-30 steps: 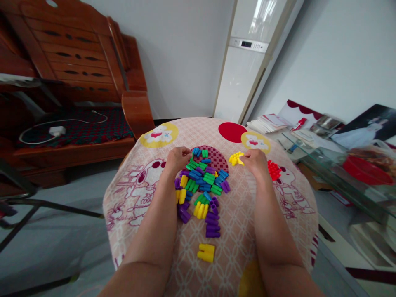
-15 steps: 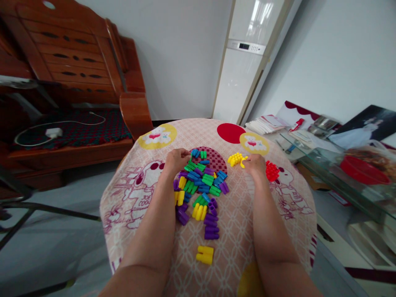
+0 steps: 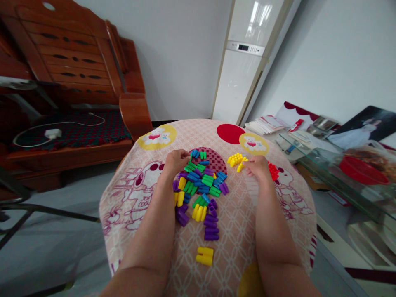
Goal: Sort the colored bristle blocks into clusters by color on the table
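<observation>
My left hand (image 3: 177, 161) is at the far left edge of a pile of green, blue, purple and yellow plastic building blocks (image 3: 198, 178). Its fingers are curled together beside blue blocks (image 3: 195, 154); a sliver of green shows at the fingertips, and what they grip is hidden. My right hand (image 3: 258, 167) pinches the end of a small yellow block (image 3: 240, 166). Just behind it lies a cluster of knobbly yellow blocks (image 3: 235, 159). Red blocks (image 3: 273, 170) sit right of this hand, partly covered by it.
A patterned cloth covers the round table (image 3: 235, 231). Purple blocks (image 3: 211, 233) and a yellow block (image 3: 204, 255) lie nearer me. On the right stands a glass-topped table (image 3: 334, 165) with a red bowl (image 3: 363, 170). A wooden bench (image 3: 77, 62) is at the left.
My right hand has shifted slightly right, covering more of the red blocks. The yellow block at its fingertips has turned and sits slightly lower. My left hand has hardly moved.
</observation>
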A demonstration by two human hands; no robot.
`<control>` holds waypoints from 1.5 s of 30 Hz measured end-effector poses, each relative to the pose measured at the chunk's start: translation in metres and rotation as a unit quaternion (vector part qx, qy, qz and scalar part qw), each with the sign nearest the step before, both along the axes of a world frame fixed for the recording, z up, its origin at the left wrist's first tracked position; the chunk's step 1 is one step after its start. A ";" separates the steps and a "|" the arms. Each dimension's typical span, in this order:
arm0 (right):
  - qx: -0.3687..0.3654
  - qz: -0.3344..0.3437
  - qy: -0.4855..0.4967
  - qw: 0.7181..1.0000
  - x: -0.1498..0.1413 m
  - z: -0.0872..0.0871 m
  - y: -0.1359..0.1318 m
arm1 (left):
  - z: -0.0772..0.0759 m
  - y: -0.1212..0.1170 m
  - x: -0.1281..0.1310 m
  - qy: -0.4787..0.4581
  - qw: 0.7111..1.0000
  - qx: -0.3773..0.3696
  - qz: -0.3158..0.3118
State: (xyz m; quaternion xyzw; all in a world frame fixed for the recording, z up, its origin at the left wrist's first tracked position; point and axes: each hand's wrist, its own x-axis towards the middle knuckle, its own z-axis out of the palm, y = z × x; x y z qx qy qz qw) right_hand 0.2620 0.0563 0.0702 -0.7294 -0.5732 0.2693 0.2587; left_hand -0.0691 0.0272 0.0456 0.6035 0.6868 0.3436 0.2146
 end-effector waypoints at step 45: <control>0.107 -0.003 -0.046 0.993 0.009 -0.034 0.017 | 0.005 -0.004 0.004 0.030 0.999 -0.016 -0.009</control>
